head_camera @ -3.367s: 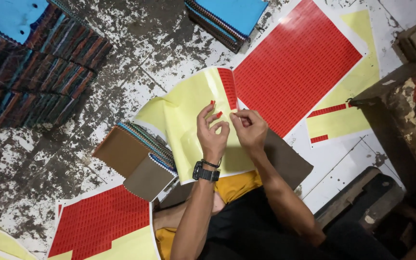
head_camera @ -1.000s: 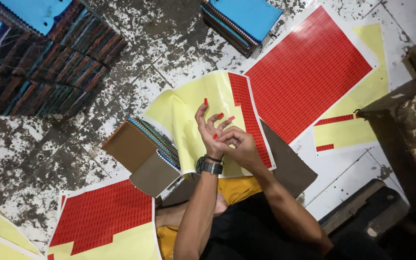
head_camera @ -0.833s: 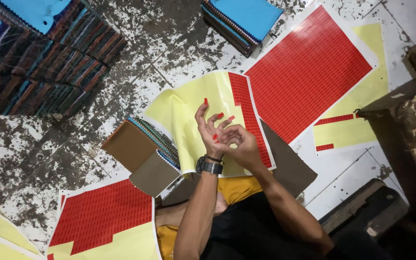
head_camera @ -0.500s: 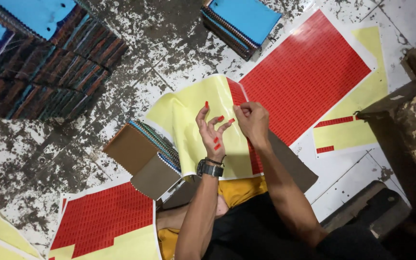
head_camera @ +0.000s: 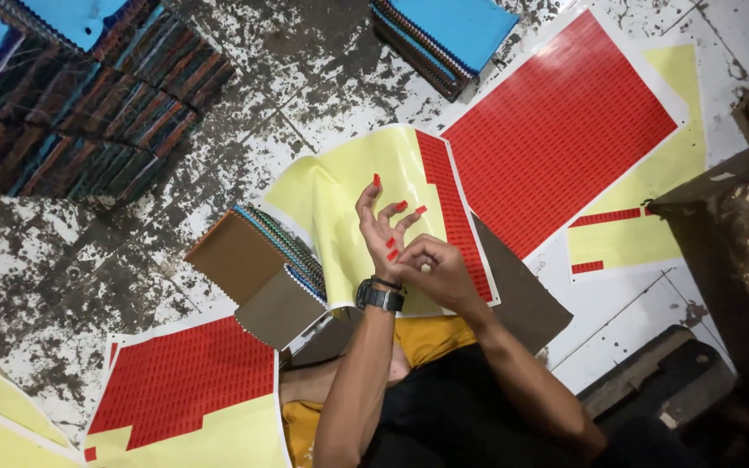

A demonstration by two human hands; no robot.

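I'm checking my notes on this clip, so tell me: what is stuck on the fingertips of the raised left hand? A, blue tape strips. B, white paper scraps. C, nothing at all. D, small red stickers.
D: small red stickers sit on several fingertips of the left hand, which wears a dark wristwatch, while the right hand touches its palm side.

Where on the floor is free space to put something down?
Bare floor lies between the dark stack and the blue-topped pile. Another patch is left of the brown booklets. Around the left hand and right hand, sticker sheets crowd everything.
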